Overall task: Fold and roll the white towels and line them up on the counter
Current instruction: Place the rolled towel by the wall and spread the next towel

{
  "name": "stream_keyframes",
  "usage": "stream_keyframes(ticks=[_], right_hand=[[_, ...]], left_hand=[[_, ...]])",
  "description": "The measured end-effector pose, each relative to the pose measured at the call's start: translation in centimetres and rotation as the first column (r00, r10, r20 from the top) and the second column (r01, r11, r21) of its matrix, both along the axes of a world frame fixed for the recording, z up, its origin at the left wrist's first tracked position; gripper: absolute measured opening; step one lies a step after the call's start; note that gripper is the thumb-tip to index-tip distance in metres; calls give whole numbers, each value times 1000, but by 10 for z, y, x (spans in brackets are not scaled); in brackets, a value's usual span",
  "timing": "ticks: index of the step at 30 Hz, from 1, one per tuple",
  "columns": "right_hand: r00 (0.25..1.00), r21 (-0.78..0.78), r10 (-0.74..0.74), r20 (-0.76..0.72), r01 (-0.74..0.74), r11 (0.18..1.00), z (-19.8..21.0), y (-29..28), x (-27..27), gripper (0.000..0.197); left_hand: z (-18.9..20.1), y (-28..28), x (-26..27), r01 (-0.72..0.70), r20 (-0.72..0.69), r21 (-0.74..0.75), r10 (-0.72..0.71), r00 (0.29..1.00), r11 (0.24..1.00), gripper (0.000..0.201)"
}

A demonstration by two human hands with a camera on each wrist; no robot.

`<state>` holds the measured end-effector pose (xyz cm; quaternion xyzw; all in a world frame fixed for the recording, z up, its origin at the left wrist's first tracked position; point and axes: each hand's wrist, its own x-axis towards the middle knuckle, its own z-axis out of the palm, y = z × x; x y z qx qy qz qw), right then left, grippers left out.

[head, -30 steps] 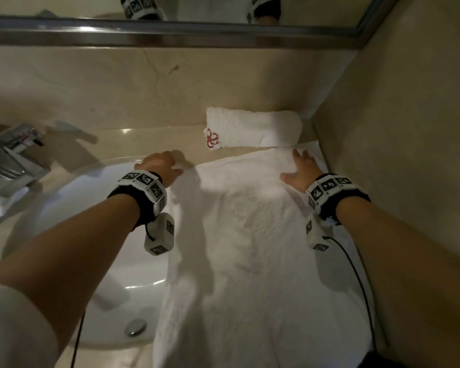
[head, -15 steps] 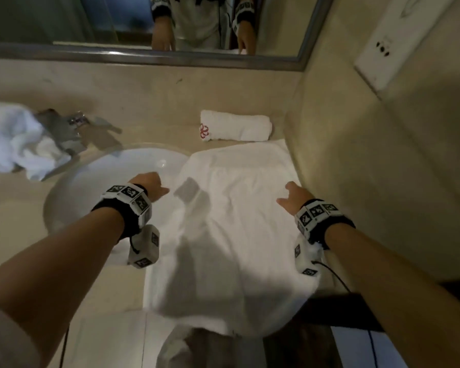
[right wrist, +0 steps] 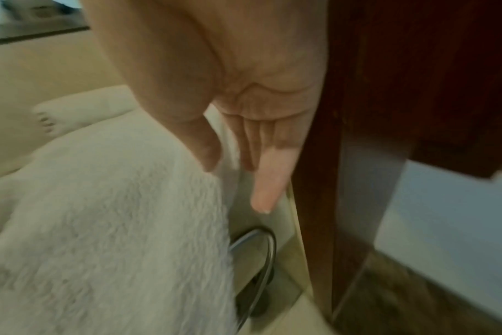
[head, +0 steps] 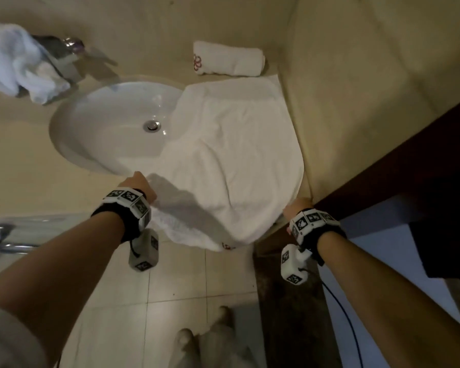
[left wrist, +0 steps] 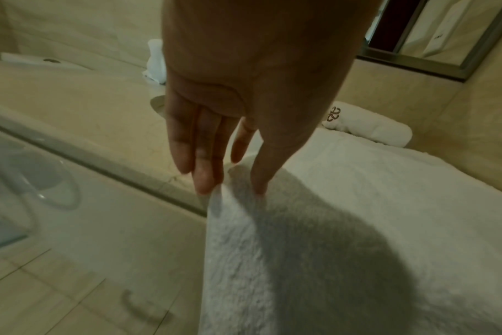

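Note:
A white towel [head: 237, 155] lies spread on the counter right of the sink, its near end hanging over the front edge. My left hand [head: 137, 183] is at its near left edge. In the left wrist view the thumb lies on top of the towel [left wrist: 358, 204] and the fingertips [left wrist: 206, 188] are against its edge, pinching it. My right hand [head: 296, 207] is at the near right edge. There the thumb tip touches the blurred towel [right wrist: 115, 204] and the straight fingers [right wrist: 264, 199] hang beside it. A rolled towel [head: 229, 59] with a red emblem lies against the back wall.
The round white sink [head: 91, 134] is left of the towel, partly covered by it. A crumpled white towel [head: 14, 62] is draped over the faucet [head: 61, 57]. The side wall [head: 356, 102] and a dark wooden frame [head: 383, 181] close in the right. A metal handle [right wrist: 258, 249] is below the counter.
Both hands have drawn back from the towel's far end to its near end at the counter front. The head view has pulled back and now shows the floor.

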<state>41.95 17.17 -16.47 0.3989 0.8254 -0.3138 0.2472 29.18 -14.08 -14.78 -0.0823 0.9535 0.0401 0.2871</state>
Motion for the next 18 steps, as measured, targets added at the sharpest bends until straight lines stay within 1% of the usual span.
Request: stream_keyframes(ticks=[1,3,5,6,8,9,10,11,12,14,15,18], right_hand=[[997,-60,-76,-26,74,995,-9,-4,6,39],[963,-166,-235,-134,212,963,-25,-12,12,37],[879,-235,-402,-258,346,908,-37,-17,13,33],[826,-261,-472,-307,404,877,-42,-17,13,28],[740,-353,-593,-319,488,799,-45,-18,12,9],[710,-381,-632,-312,515,768,-45,-17,11,19],[697,-379,-645,-312,531,757,-45,-16,11,29],[689,-384,-655,-310,539,750,-43,-15,11,33],[681,-400,-659,-320,533,746,-42,-14,11,32],[639,-519,-706,-305,510,686,-38,-15,16,24],[656,-576,-703,-275,473,667,-35,-16,20,22],[743,-664,-619,-255,330,671,-29,-16,34,28]], left_hand=[[-3,0,4,0,-6,4,0,1000,1000,47],[-12,-3,11,58,-43,-13,-58,997,998,47],[-17,-2,12,58,-65,-15,-59,996,998,45],[-19,-2,12,60,-76,-11,-60,995,998,44],[-21,-1,15,63,-88,-20,-65,994,998,41],[-22,-1,17,73,-94,-18,-74,993,997,39],[-24,-2,18,89,-108,-12,-89,990,996,39],[-24,-2,20,108,-114,-11,-109,988,994,38],[-26,-3,21,122,-118,-12,-122,986,993,36],[-26,-4,21,162,-113,-21,-163,980,987,33],[-25,-5,20,174,-109,-24,-176,978,984,31],[-29,-10,15,189,-117,-11,-189,975,982,26]])
